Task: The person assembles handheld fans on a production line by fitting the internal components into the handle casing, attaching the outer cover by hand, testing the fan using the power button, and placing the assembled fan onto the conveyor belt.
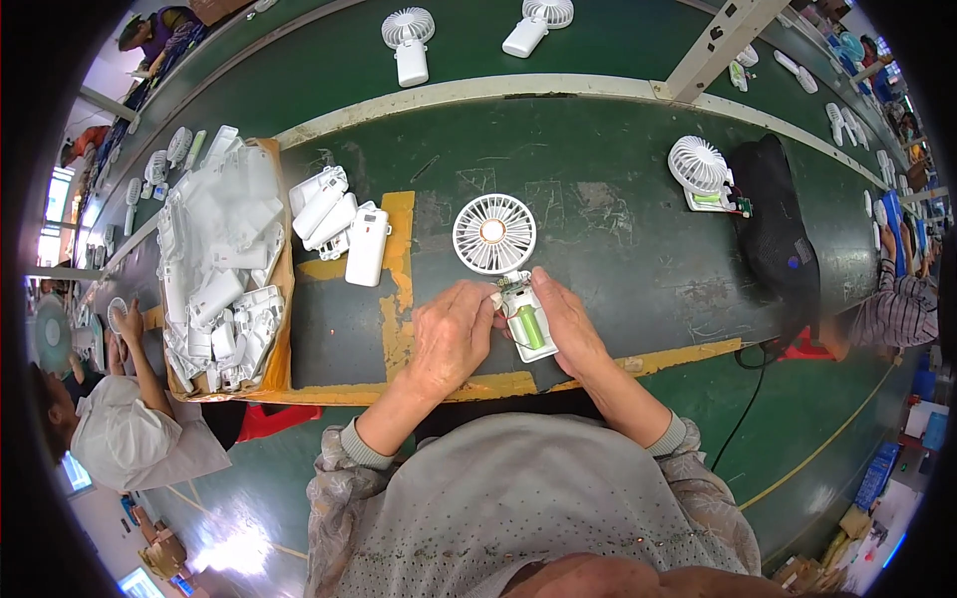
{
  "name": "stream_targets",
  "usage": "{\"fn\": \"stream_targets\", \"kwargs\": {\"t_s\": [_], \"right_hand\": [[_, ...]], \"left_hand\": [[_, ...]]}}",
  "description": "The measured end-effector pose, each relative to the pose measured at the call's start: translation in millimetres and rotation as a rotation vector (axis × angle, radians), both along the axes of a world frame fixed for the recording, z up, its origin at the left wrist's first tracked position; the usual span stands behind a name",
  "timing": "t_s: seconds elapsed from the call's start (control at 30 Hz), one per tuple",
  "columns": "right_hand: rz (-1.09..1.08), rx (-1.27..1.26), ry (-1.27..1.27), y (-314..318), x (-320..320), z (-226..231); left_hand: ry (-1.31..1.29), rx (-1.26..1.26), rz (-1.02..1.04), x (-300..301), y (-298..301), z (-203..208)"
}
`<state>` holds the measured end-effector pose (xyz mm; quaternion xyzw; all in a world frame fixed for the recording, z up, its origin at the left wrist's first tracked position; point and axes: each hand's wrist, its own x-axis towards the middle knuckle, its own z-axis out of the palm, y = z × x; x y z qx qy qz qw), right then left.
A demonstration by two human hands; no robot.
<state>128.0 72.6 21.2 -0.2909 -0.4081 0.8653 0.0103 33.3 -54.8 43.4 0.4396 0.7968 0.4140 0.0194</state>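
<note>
both hands close on the white fan (506, 269): left hand (451, 334) pinches its open handle's near-left edge, right hand (564, 324) cups the right; long axis runs away from the person.

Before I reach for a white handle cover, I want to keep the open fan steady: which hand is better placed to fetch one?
Probably left. The left hand is nearer the loose covers on its side, while the right hand cups the open fan at its handle and could hold it.
</note>
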Motion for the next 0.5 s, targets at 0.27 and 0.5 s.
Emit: {"fn": "stream_targets", "kwargs": {"t_s": [0.27,0.5], "right_hand": [[-0.009,0.016,-0.042,1.1,0.2,-5.1],[-0.011,-0.005,-0.021,1.3,2.0,-4.5]], "left_hand": [[-0.284,-0.029,0.005,5.7,-1.2,5.5],[-0.380,-0.048,0.028,6.8,0.4,-2.1]]}}
